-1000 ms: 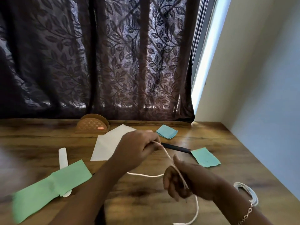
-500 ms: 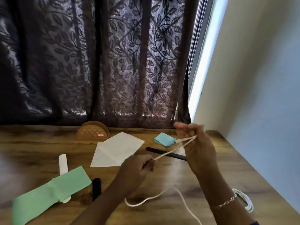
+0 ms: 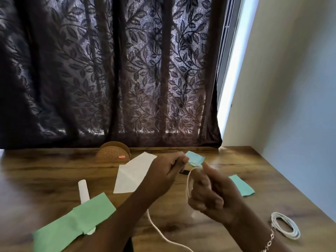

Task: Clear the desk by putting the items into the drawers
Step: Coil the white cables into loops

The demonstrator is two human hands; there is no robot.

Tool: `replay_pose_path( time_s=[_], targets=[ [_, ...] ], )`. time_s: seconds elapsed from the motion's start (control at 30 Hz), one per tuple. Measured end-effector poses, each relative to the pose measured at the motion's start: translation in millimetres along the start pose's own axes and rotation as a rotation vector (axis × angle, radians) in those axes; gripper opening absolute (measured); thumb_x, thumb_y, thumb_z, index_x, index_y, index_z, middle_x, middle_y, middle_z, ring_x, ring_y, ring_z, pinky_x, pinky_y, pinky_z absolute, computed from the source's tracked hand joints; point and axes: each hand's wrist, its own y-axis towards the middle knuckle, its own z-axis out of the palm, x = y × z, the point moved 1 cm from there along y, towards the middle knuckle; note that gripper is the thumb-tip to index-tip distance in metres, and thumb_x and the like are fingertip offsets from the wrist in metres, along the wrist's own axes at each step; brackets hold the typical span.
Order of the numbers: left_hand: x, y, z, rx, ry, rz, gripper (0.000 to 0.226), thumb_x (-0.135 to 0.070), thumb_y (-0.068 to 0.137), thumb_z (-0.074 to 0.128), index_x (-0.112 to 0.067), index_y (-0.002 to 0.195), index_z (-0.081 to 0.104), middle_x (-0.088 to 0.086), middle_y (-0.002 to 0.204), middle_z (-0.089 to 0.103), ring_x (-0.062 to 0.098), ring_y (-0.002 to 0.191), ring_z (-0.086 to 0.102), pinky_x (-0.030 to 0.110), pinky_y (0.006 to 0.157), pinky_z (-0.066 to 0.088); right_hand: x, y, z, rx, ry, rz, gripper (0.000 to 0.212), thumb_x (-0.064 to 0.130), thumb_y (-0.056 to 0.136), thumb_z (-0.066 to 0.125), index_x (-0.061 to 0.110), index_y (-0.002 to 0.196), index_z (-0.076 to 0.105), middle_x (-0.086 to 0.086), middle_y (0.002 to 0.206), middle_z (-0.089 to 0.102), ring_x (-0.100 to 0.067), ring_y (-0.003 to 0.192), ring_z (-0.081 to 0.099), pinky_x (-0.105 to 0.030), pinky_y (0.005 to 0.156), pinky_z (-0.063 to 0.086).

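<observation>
- Since half a second ago, our right hand (image 3: 209, 195) has dropped close to our left hand (image 3: 163, 176).
- Both hands grip the white cord (image 3: 188, 180) above the table (image 3: 54, 170).

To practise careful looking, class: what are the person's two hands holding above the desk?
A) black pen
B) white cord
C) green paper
B: the left hand and right hand both grip the white cord, which loops between them.
</observation>
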Motion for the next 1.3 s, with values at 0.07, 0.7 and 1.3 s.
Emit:
replay_pose_path(
  time_s=[0.07, 0.7, 1.3],
  targets=[
    [8.1, -6.8, 2.0, -0.037, -0.045, -0.076, 0.033, -0.050, 0.088, 0.034, -0.032, 0.062, 0.043, -0.013, 0.054, 0.046, 0.004, 0.052, 0.042, 0.020, 0.052, 0.029, 7.2, 7.6, 0.6, 0.007, 0.080, -0.257, 0.045, 0.029, 0.101, 0.020, 0.001, 0.093, 0.054, -0.009, 0.057, 0.050, -0.015, 0.051, 0.041, -0.029, 0.087, 0.046],
    [-18.2, -1.0, -34.6, 0.070, 0.133, 0.088, 0.026, -0.053, 0.079, 0.050, -0.029, 0.073, 0.057, -0.017, 0.061, 0.051, -0.001, 0.060, 0.049, 0.016, 0.054, 0.033, 15.5, -3.5, 6.7, -0.102, -0.657, 0.401, 0.043, 0.048, 0.091, 0.043, 0.012, 0.073, 0.060, 0.005, 0.045, 0.052, -0.007, 0.035, 0.042, -0.032, 0.047, 0.028],
    [-39.3, -24.4, -15.4, 0.155, 0.581, 0.176, 0.023, -0.042, 0.085, 0.041, -0.025, 0.083, 0.057, -0.010, 0.071, 0.060, 0.009, 0.057, 0.056, 0.015, 0.048, 0.026, 28.2, -2.6, 6.3, -0.629, -1.388, 0.080, 0.041, 0.027, 0.097, 0.037, 0.001, 0.073, 0.058, -0.006, 0.062, 0.064, -0.012, 0.055, 0.060, -0.022, 0.061, 0.048]
  ],
)
